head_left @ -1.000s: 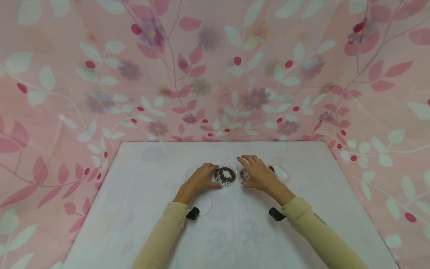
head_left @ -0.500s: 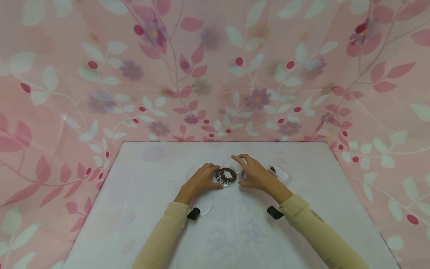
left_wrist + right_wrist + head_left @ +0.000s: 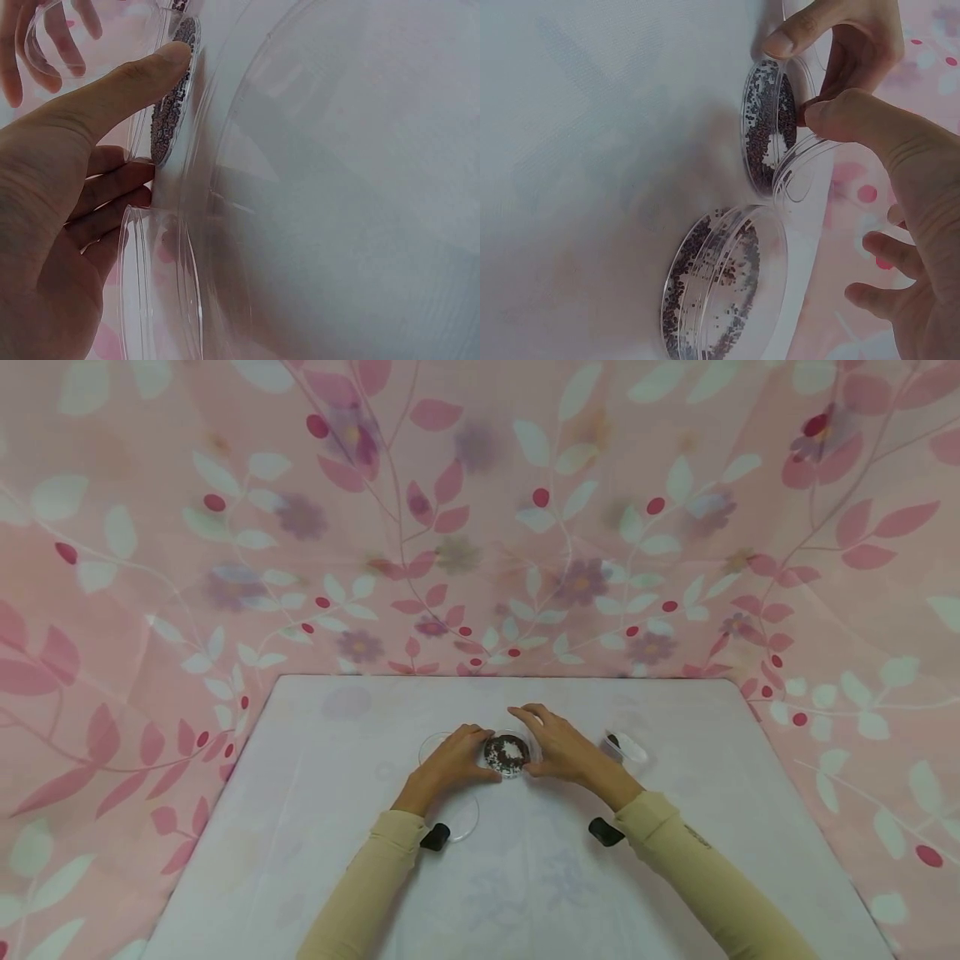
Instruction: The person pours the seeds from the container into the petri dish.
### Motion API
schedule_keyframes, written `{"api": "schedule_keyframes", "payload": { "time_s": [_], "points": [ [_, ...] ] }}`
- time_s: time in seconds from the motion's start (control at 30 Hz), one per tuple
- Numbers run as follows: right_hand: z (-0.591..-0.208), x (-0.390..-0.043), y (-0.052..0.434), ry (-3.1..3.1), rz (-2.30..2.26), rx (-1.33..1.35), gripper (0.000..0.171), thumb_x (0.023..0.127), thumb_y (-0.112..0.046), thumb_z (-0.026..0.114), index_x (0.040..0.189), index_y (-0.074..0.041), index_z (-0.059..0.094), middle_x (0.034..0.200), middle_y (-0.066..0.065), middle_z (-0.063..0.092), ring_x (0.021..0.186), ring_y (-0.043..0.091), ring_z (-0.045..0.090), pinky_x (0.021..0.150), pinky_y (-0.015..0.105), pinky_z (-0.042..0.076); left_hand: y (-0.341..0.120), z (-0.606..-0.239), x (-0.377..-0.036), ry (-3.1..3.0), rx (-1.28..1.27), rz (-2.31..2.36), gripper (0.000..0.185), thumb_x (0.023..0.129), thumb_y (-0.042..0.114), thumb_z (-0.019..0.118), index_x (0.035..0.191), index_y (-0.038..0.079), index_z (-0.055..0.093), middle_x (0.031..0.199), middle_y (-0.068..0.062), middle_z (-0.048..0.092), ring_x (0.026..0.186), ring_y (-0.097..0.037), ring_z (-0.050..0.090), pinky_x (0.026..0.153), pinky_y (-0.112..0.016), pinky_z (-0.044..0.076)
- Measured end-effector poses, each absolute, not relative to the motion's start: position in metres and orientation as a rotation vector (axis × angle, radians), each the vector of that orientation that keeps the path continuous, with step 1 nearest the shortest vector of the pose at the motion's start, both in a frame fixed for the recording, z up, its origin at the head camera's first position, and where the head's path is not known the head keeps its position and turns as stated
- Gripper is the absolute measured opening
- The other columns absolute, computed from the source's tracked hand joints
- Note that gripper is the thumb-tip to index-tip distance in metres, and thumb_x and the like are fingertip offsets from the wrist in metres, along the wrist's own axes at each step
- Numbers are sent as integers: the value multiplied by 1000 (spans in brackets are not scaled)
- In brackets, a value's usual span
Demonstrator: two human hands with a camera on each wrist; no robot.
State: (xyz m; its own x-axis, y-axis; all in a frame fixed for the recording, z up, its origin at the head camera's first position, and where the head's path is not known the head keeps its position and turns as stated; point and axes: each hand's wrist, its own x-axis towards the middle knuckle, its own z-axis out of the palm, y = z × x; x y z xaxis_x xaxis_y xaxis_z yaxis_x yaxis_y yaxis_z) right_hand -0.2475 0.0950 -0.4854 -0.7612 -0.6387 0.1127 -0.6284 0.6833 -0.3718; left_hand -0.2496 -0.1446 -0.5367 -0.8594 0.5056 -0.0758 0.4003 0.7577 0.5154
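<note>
Clear plastic: steadying dish [image 3: 511, 749] in curled left fingers [image 3: 112, 186], pinching lid [image 3: 787, 166] in wide-spread right fingers [image 3: 892, 255] at three o'clock; could spill grains [image 3: 759, 129] if tipped by lid edge.

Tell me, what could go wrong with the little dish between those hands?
The right hand holds a clear lid at a tilt close to the dish; a bump might spill the dark granules, as the dish appears uncovered. The left hand has its thumb at the dish's rim, so it could get in the lid's way. Being see-through, the lid's edge might also be misjudged.
</note>
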Motion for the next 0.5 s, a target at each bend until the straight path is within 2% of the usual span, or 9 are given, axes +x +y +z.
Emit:
{"api": "schedule_keyframes", "payload": {
  "time_s": [0.27,0.5],
  "points": [
    [-492,-252,91,2856,-551,-1104,104,69,-34,88,153,-16,30,149,10,44,132,31,50,106,56,44,-143,-533,-248,2744,721,734,82,71,48,85,136,6,57,130,-9,61,124,-24,55,110,-38,44],
    [-493,-253,84,2860,-527,-1136,94,68,-38,88,146,-13,40,147,10,49,132,30,51,107,54,43,-144,-533,-248,2742,716,740,81,72,48,84,136,7,56,131,-8,60,125,-23,54,111,-38,43]
  ]
}}
